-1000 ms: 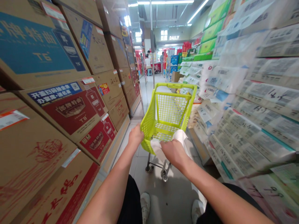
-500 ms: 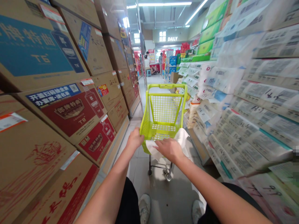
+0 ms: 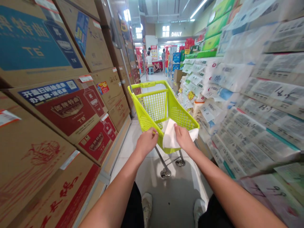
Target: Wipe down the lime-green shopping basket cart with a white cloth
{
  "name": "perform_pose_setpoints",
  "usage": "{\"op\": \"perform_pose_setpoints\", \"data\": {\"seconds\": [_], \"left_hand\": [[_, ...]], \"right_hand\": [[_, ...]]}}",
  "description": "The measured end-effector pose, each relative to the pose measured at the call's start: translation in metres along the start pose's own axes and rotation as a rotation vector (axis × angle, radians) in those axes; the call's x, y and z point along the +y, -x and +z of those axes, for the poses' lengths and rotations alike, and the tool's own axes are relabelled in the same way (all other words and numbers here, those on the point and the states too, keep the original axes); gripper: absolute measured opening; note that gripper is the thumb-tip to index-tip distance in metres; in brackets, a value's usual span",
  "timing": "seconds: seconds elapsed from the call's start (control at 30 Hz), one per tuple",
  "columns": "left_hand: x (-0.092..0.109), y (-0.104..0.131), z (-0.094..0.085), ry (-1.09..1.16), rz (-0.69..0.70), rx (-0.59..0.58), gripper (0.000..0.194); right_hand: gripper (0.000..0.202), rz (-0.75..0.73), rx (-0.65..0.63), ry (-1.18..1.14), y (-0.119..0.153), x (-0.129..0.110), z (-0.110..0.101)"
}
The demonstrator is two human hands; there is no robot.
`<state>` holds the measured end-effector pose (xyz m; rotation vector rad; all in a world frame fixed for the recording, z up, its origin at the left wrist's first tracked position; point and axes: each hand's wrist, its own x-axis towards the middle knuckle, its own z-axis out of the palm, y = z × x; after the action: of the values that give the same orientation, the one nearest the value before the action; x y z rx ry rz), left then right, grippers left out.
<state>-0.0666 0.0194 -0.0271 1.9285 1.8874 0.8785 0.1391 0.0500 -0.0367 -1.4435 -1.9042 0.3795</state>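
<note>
A yellow-green plastic shopping cart (image 3: 182, 115) stands turned at an angle in front of me, on metal legs with small wheels. My left hand (image 3: 147, 141) is at the near left rim of the basket, its fingers curled; whether they grip the rim is hard to make out. A white cloth (image 3: 169, 136) hangs over the near edge and part of the right rim. My right hand (image 3: 184, 136) pinches the cloth from the right side, thumb up.
Stacked cartons (image 3: 71, 107) line the left side. Piled tissue packs (image 3: 268, 107) rise on the right. A tiled floor (image 3: 175, 193) runs between them. Farther off, a person (image 3: 149, 60) sits on a blue stool (image 3: 151, 70) and another person (image 3: 163, 56) stands.
The cart has swung round, its far handle now toward the left. My left hand has shifted right along with it, and my right hand has moved slightly up and right, lifting the cloth.
</note>
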Motion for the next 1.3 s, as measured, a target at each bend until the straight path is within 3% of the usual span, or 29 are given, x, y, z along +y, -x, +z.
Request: {"op": "perform_pose_setpoints", "data": {"seconds": [0.07,0.13,0.27,0.33,0.43,0.57,0.73,0.87,1.03,1.13,1.3], "left_hand": [[0.003,-0.001,0.001,0.032,0.008,0.006,0.022],[0.002,-0.005,0.005,0.172,0.045,-0.023,0.029],[-0.005,-0.014,0.017,0.325,0.088,-0.070,0.035],[-0.009,-0.016,0.019,0.259,0.083,-0.029,0.031],[-0.015,-0.020,0.012,0.068,0.100,0.167,0.024],[-0.027,-0.028,-0.009,-0.253,0.075,0.410,0.048],[-0.042,-0.030,-0.028,-0.434,0.068,0.472,0.062],[-0.038,-0.025,-0.032,-0.479,0.066,0.485,0.044],[-0.022,-0.022,-0.027,-0.554,0.094,0.383,0.038],[-0.013,-0.018,-0.021,-0.557,0.095,0.341,0.037],[-0.002,-0.011,-0.019,-0.541,0.197,0.403,0.030]], "right_hand": [[0.074,0.013,0.067,-0.179,-0.004,0.000,0.003],[0.071,-0.033,0.046,-0.209,-0.004,-0.001,0.005],[0.049,-0.170,-0.081,0.196,0.001,0.000,0.006],[0.050,-0.130,-0.134,0.383,-0.001,0.004,0.001],[0.047,0.025,-0.223,0.515,-0.009,0.011,-0.014],[0.065,0.126,-0.247,0.537,-0.019,0.022,-0.032],[0.082,0.258,-0.209,0.491,-0.026,0.032,-0.038],[0.077,0.295,-0.209,0.575,-0.028,0.035,-0.039],[0.068,0.176,-0.161,0.646,-0.019,0.024,-0.031],[0.056,0.010,-0.100,0.615,-0.012,0.007,-0.017],[0.051,-0.303,-0.133,0.472,-0.011,-0.024,0.001]]}}
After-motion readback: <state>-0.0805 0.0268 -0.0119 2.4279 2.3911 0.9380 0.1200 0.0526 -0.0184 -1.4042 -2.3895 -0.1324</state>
